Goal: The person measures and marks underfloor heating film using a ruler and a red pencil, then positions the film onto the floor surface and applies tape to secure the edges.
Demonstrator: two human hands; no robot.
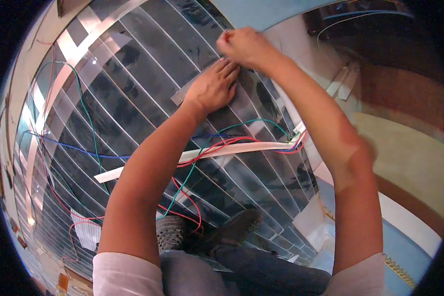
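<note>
My left hand [213, 88] lies flat with fingers stretched forward, pressing on a grey speckled strip [181, 93]. Under that strip spreads a dark sheet with thin pale lines [143, 64]. Just beyond the left fingertips, near the sheet's far right edge, my right hand [247, 48] is raised with thumb and fingers pinched together. It is slightly blurred, and whatever is between those fingers is too small to tell.
A long white strip [241, 147] crosses the sheet below my left arm, with red wires [217, 144], a green wire [182, 185] and a blue wire [84, 150] along it. My shoes [238, 228] stand on the sheet. A ribbed white piece [86, 229] lies at left.
</note>
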